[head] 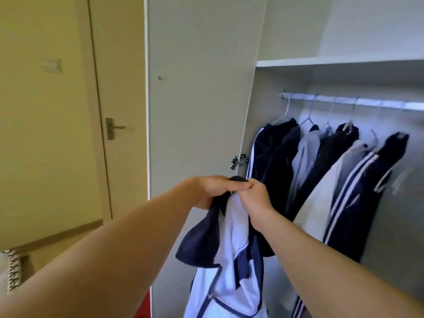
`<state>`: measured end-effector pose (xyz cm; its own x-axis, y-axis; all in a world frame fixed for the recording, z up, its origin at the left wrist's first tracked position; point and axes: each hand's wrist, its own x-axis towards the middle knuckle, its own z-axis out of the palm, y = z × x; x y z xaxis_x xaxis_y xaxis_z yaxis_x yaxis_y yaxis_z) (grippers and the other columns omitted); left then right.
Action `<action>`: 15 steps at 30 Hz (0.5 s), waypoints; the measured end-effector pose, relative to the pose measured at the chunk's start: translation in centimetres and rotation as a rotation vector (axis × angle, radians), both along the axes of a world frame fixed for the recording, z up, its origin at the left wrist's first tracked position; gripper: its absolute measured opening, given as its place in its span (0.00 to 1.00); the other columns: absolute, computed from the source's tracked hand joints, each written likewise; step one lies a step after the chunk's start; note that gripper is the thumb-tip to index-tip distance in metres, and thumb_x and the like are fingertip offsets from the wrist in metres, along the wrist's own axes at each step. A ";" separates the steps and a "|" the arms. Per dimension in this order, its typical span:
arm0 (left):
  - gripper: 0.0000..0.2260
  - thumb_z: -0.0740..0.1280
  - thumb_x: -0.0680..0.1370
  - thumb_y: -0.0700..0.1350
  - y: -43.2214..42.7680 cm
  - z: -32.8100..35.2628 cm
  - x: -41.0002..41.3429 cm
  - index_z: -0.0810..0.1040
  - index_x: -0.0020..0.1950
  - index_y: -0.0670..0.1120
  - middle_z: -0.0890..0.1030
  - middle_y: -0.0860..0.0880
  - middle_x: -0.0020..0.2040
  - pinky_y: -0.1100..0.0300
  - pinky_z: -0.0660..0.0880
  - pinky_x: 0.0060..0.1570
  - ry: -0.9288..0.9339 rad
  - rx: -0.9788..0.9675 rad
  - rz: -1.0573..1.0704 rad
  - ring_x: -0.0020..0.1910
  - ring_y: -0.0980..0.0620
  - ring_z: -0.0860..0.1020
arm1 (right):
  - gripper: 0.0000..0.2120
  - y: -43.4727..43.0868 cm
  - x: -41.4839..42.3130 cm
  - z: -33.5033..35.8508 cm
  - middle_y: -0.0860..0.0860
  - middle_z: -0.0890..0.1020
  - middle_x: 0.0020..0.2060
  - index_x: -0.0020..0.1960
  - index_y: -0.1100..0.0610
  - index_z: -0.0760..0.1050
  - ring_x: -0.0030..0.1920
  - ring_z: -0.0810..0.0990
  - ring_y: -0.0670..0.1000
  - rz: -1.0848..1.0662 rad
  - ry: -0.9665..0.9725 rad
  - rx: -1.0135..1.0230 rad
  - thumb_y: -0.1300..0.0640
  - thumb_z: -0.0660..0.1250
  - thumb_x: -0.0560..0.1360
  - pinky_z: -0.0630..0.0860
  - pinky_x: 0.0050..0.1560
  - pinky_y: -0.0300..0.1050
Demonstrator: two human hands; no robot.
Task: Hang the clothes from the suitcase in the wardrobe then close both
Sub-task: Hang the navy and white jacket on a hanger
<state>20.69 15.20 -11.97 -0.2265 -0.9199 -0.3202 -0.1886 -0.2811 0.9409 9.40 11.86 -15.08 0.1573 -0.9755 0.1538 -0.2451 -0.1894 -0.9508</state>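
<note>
Both hands are closed on the top of a navy and white jacket (231,249), in front of the open wardrobe (286,37). The left hand (213,189) grips the dark collar part with curled fingers. The right hand (252,196) is just beside it, touching it, and pinches the same part of cloth. The rest of the jacket hangs down freely below the hands, near the wardrobe door (197,88), which stands open on the left. Farther to the right, several dark and white clothes (321,168) hang on hangers from the metal rail (355,102) under a shelf (339,61). At the far left there is a room door (119,65) with a metal handle (113,128).
</note>
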 end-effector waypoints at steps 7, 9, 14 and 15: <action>0.17 0.70 0.74 0.38 -2.7 0.3 -8.1 0.74 0.62 0.40 0.79 0.43 0.58 0.50 0.73 0.62 -0.640 -0.065 -0.168 0.59 0.43 0.77 | 0.17 1.0 -10.7 1.2 0.49 0.67 0.27 0.29 0.55 0.64 0.31 0.66 0.48 -0.131 0.156 -0.133 0.63 0.70 0.69 0.62 0.32 0.41; 0.12 0.66 0.75 0.40 -4.0 0.1 -11.3 0.76 0.57 0.40 0.78 0.44 0.48 0.55 0.75 0.56 -0.836 -0.248 -0.047 0.54 0.44 0.78 | 0.18 1.2 -13.8 1.6 0.49 0.68 0.28 0.31 0.54 0.63 0.30 0.66 0.47 -0.186 0.240 -0.178 0.60 0.71 0.70 0.62 0.31 0.41; 0.12 0.57 0.78 0.38 -5.8 0.5 -18.5 0.75 0.59 0.37 0.74 0.44 0.41 0.54 0.73 0.47 -0.523 -0.349 0.188 0.41 0.47 0.73 | 0.06 2.2 -21.7 0.7 0.51 0.75 0.38 0.43 0.55 0.70 0.39 0.77 0.53 -0.231 0.725 -0.049 0.61 0.68 0.71 0.74 0.40 0.44; 0.13 0.57 0.78 0.37 -6.1 0.7 -19.5 0.74 0.60 0.37 0.73 0.45 0.40 0.54 0.74 0.49 -0.459 -0.351 0.225 0.41 0.47 0.72 | 0.07 2.5 -23.2 0.2 0.53 0.77 0.42 0.49 0.56 0.73 0.44 0.78 0.55 -0.240 0.814 0.024 0.61 0.67 0.72 0.77 0.45 0.46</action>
<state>1.18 9.10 -11.25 0.0746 -0.9972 -0.0088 -0.5678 -0.0498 0.8217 -13.80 14.31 -14.93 -0.0015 -0.9982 0.0608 -0.8856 -0.0269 -0.4637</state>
